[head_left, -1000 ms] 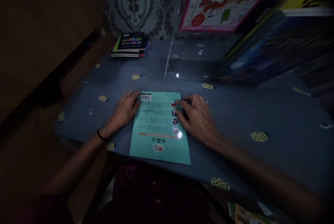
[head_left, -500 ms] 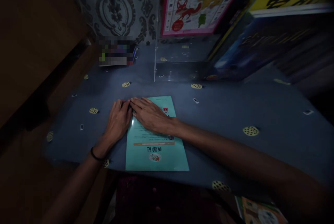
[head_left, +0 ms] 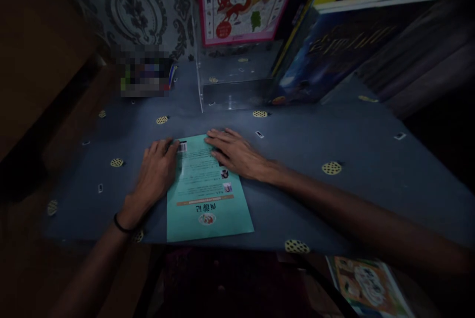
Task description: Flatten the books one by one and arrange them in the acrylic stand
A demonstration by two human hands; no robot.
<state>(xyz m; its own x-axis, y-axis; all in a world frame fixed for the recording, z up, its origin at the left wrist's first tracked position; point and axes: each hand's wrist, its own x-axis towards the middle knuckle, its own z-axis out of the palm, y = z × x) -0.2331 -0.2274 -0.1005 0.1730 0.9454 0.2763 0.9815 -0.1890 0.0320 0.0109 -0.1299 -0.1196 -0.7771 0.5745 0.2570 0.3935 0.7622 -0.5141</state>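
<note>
A teal booklet (head_left: 208, 221) lies flat near the table's front edge, its printed text upside down from where I look. Beside its upper left edge rests my left hand (head_left: 158, 167), fingers apart and bent slightly, with the thumb touching the cover near a barcode. My right hand (head_left: 237, 155) lies flat across the booklet's upper right part, fingers stretched out to the left and partly hiding small pictures. Neither hand grips anything. A dark band circles my left wrist.
The blue tablecloth (head_left: 297, 159) carries a pineapple print. At the back, a clear acrylic stand (head_left: 237, 93) and a pink-edged picture book (head_left: 241, 40) stand by other upright books (head_left: 319, 56). Back left is a blurred stack (head_left: 144, 80). Another book (head_left: 367, 283) lies below the front right edge.
My right hand has slid right across the cover, away from my left hand, uncovering the barcode and text. The whole view has shifted, so the table's things appear further left.
</note>
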